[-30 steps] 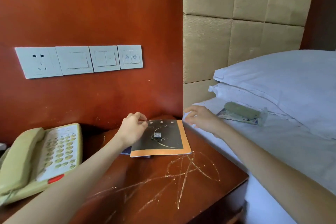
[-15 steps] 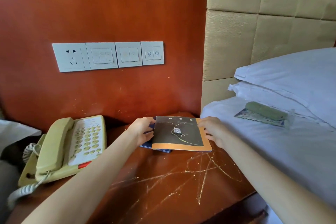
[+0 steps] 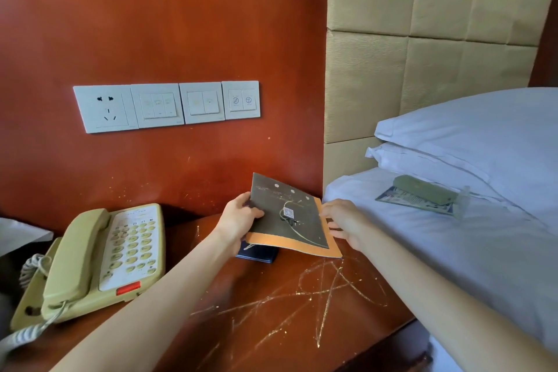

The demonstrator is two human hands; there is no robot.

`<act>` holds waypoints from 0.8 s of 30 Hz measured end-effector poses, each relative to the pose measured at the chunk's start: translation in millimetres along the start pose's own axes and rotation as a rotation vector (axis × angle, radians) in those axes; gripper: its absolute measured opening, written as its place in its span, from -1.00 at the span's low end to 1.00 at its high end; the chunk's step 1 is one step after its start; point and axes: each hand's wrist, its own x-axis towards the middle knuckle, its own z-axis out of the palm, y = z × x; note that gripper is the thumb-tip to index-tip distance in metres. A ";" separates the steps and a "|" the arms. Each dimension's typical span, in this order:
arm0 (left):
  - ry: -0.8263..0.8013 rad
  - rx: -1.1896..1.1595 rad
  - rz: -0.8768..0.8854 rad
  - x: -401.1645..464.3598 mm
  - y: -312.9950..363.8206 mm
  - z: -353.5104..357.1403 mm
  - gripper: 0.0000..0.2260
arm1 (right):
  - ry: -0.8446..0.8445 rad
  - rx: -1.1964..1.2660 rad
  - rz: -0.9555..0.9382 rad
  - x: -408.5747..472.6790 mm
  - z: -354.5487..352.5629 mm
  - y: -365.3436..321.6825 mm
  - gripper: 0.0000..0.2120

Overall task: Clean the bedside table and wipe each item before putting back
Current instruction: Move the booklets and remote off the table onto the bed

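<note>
At back right corner of scratched red-brown wooden bedside table (image 3: 271, 311), left hand (image 3: 238, 220) and right hand (image 3: 344, 220) both pinch tilted black-and-orange booklet (image 3: 290, 220); lift level, leaving dark blue booklet (image 3: 256, 254) undisturbed.

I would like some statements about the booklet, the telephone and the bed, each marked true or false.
1. The left hand grips the dark booklet at its left edge. True.
2. The booklet lies flat on the bedside table. False: its far edge is raised, tilted.
3. The telephone handset is off its cradle. False: it rests on the cradle.
4. A green cloth lies on the bed. True.
5. The right hand holds the cloth. False: it is at the booklet's right edge.
</note>
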 end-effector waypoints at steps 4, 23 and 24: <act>-0.025 -0.107 0.105 -2.3 16.3 7.1 -0.54 | 0.013 0.006 -0.046 -0.8 -7.9 -12.6 -0.82; -0.406 -0.114 0.086 38.5 88.5 145.6 -0.49 | 0.305 0.165 -0.272 -37.3 -165.0 -76.9 -0.57; -0.402 -0.116 0.070 39.2 92.8 155.2 -0.47 | 0.322 0.181 -0.265 -39.2 -173.0 -76.1 -0.60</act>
